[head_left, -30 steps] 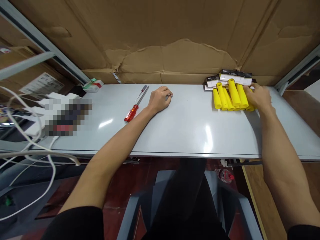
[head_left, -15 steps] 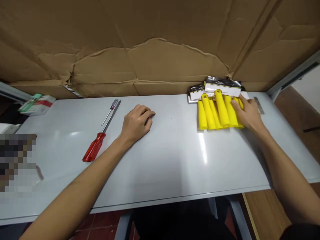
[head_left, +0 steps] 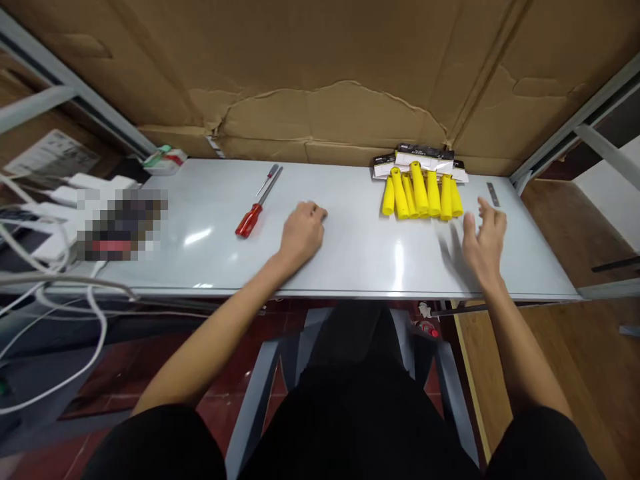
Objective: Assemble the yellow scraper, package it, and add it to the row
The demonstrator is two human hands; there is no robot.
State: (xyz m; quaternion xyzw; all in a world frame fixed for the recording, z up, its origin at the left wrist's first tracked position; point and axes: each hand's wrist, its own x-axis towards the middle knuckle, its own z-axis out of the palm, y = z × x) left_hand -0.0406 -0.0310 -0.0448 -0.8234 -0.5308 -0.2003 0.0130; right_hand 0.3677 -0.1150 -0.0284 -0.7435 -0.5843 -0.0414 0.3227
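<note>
My left hand rests on the white table, its fingers curled in with nothing visible in them. To its left lie a large screwdriver with a red handle and a small screwdriver with a clear grey handle. My right hand is raised over the right side of the table, thumb and fingers apart, holding nothing. Just to its left, several tools with yellow handles lie in a row. Black-and-white card sleeves cover their far ends, so the kind is hidden.
Cardboard stands along the table's back edge. A flat metal strip lies at the right. A small green-and-white box sits at the back left corner. White power strips and cables crowd the left end.
My right hand has let go of the yellow-handled tools and drawn back toward me, opening. The view has shifted back and left, showing more of the cables and chair.
</note>
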